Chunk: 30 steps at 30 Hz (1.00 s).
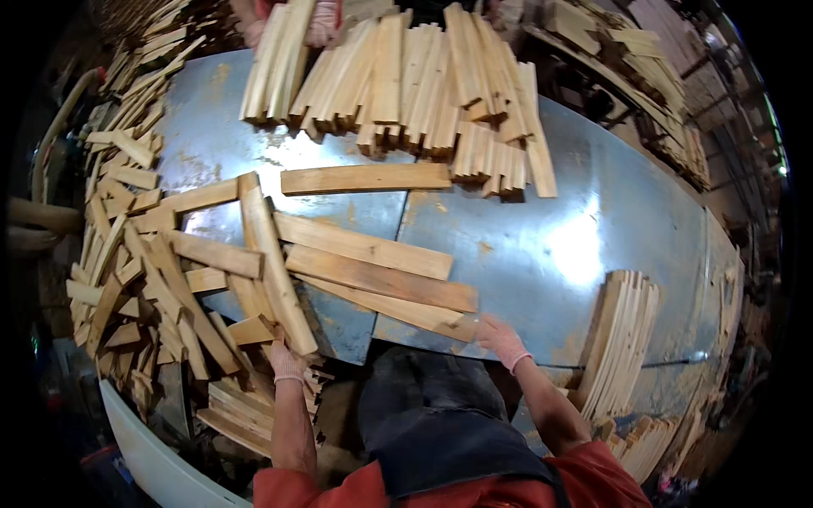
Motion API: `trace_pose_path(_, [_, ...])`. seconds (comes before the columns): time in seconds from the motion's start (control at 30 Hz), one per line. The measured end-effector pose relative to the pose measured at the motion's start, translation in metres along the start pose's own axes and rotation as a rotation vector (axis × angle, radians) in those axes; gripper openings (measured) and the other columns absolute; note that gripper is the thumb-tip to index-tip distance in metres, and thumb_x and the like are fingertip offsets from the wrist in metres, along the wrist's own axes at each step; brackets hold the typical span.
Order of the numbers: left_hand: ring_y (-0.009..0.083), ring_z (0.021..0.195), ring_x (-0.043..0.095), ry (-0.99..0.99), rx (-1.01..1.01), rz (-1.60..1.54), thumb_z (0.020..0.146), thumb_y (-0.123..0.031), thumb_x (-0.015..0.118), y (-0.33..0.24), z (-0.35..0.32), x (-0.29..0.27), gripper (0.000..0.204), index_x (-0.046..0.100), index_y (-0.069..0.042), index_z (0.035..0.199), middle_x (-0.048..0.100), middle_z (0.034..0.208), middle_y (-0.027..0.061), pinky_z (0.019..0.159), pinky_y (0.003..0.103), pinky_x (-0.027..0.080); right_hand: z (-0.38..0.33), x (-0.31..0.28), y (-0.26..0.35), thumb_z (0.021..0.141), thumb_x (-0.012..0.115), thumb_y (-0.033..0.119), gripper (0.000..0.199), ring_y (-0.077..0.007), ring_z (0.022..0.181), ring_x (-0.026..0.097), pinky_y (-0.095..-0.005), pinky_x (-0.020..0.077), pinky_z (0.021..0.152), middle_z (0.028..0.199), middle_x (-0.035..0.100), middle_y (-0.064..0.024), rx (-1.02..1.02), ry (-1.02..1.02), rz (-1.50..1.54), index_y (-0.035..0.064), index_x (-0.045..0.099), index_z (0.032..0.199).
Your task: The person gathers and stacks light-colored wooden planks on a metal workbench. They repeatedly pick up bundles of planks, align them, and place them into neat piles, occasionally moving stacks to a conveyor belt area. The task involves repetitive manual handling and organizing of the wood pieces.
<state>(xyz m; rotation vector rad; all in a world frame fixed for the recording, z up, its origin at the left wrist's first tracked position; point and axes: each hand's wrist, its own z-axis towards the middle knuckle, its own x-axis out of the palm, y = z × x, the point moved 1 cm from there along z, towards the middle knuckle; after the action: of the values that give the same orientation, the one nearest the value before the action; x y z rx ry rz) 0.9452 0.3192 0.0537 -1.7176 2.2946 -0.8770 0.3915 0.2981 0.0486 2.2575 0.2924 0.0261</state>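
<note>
My left hand [288, 362], in a pale pink glove, is closed at the near end of a long wooden board [281, 275] that slants across the loose wood. A short wooden offcut [252, 330] lies right beside its fingers. At the table's near edge, my right hand [503, 342], gloved alike, has its fingers stretched out against the right end of a wooden board [398, 311]. Above that board lie a darker board [385, 280] and a paler one [364, 244], fanned out and partly overlapping. Farther back, a single board [366, 179] lies crosswise.
Stacked boards [406, 85] cover the far side of the metal table [525, 245], where another person's gloved hand [322, 24] touches them. Jumbled offcuts [127, 313] fill the left side. A bundle of strips [622, 339] stands at the right, and more strips [241, 415] lie below my left hand.
</note>
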Motion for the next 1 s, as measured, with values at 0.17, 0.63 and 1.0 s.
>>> trace_pose_path(0.17, [0.0239, 0.094, 0.072, -0.044, 0.421, 0.324, 0.108, -0.026, 0.072, -0.018, 0.021, -0.005, 0.033, 0.069, -0.004, 0.132, 0.076, 0.110, 0.0030, 0.080, 0.043, 0.060, 0.015, 0.000, 0.039, 0.103, 0.064, 0.018, 0.008, -0.0074, 0.069, 0.052, -0.0266, 0.0430, 0.060, 0.080, 0.055, 0.0061, 0.140, 0.028, 0.093, 0.0113, 0.069, 0.104])
trace_pose_path(0.63, [0.0321, 0.109, 0.075, -0.376, 1.567, 0.942, 0.100, 0.002, 0.067, -0.004, -0.237, 0.056, 0.032, 0.073, 0.001, 0.132, 0.076, 0.126, 0.0202, 0.099, 0.040, 0.058, 0.039, -0.040, 0.044, 0.100, 0.065, 0.011, 0.014, -0.0111, 0.065, 0.051, -0.0277, 0.0395, 0.056, 0.075, 0.051, 0.0019, 0.123, 0.323, 0.063, 0.0095, 0.060, 0.087])
trace_pose_path(1.0, [0.0132, 0.081, 0.066, -0.630, 1.291, 0.249, 0.114, -0.024, 0.052, -0.068, -0.414, -0.054, 0.029, 0.069, -0.001, 0.121, 0.071, 0.101, 0.0043, 0.063, 0.026, 0.053, 0.064, -0.063, 0.008, 0.086, 0.071, 0.011, 0.009, -0.0242, 0.072, 0.068, -0.0383, 0.0509, 0.063, 0.077, 0.062, -0.0103, 0.085, 0.395, -0.289, 0.0075, 0.065, 0.080])
